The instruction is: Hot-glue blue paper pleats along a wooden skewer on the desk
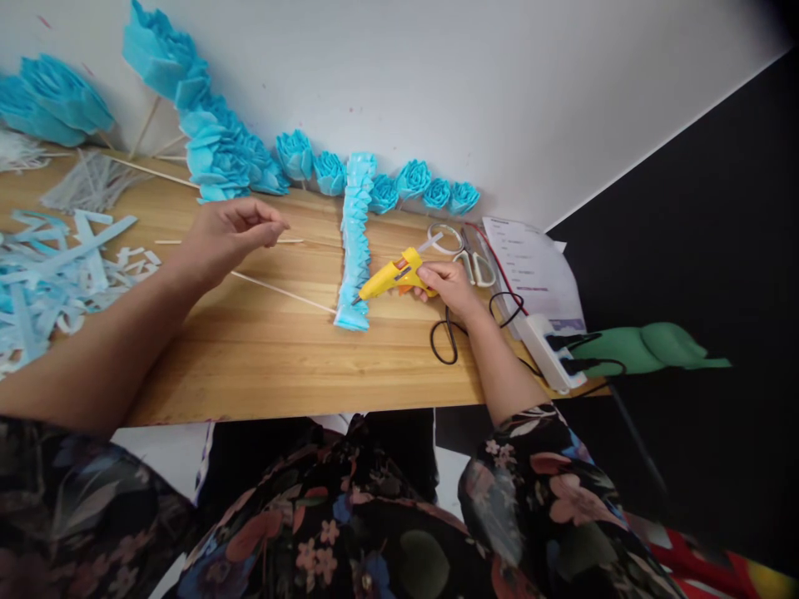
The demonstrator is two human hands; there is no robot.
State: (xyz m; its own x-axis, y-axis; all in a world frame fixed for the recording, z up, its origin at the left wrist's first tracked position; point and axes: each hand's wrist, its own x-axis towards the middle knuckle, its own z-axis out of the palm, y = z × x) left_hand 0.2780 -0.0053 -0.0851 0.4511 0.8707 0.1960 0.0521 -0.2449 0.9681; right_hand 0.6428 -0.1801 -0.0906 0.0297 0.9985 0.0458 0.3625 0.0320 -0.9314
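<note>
My right hand [446,285] grips a yellow hot glue gun [394,276] with a clear glue stick at its back. The nozzle points left and down, at the lower end of a pleated light-blue strip [355,241] lying lengthwise on the table. A thin wooden stick [284,293] touches the strip's bottom end and runs up left beneath my left hand [234,237]. That hand hovers left of the strip, thumb and fingertips pinched together; whatever they hold, if anything, is too small to make out. Another thin stick [290,241] lies behind it.
Blue handmade flowers [218,150] line the wall. Blue and white scraps [37,274] cover the wooden table's left side. Scissors [474,268], a tape roll [444,239], a printed sheet [530,266] and a white power strip [555,353] lie right. The gun's black cord [446,358] loops nearby.
</note>
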